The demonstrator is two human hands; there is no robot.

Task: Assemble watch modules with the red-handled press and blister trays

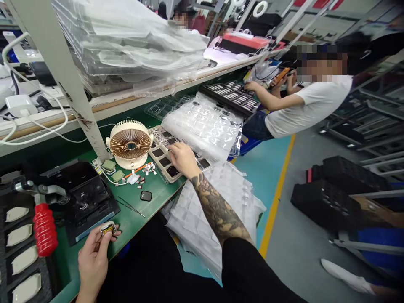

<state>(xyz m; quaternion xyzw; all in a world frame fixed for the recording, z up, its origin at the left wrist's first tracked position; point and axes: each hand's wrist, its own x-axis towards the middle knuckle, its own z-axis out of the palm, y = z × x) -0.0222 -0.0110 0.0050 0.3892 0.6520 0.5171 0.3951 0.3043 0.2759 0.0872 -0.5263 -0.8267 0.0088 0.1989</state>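
Note:
My left hand [94, 254] is closed around a small rounded device casing [108, 228], held at the front edge of the green bench. The casing lies open towards me, with yellow and dark parts inside. Stretched forward, my right hand [183, 159] hovers over a beige compartment tray [175, 179] of small dark parts. Its fingers are drawn together at the tray, and whatever they pinch is too small to make out. Between the hands lie a black rounded-square cover [145, 196] and a pair of tweezers [131, 206].
A cream desk fan [130, 145] stands behind the tray. At left are a red-handled toggle clamp [45, 229] and a black fixture [82, 198]. Clear plastic trays [202, 126] are stacked beyond my right hand. A co-worker [303, 105] sits further along the bench.

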